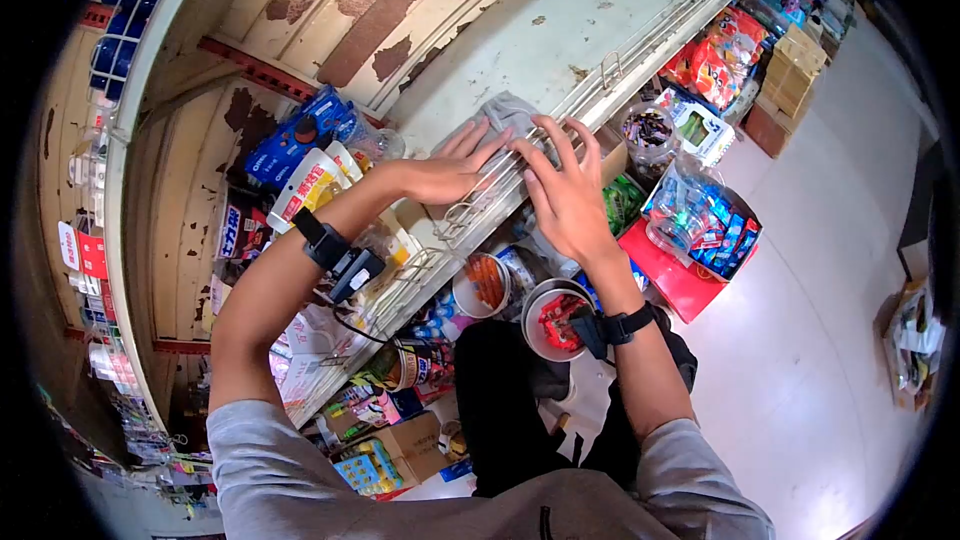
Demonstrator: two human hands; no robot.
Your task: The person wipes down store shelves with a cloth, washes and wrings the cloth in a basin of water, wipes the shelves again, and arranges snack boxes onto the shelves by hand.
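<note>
A grey cloth point(508, 114) lies bunched on the front edge of a white metal shelf point(480, 45), against its wire rail point(600, 80). My left hand point(445, 172) rests on the cloth with its fingers stretched out; part of the cloth is hidden under it. On the right, my right hand point(568, 195) reaches over the rail, fingers spread and curved, the fingertips at the cloth's edge. Neither hand is closed around the cloth. Each wrist wears a black strap with a small device.
Blue snack packs point(300, 140) sit left of the hands on the shelf. Below the rail stand tubs of sweets, including one with red packets point(560, 325). A red box of blue packets point(725, 240) and a cardboard box point(790, 75) are at the right, beside the pale floor point(800, 340).
</note>
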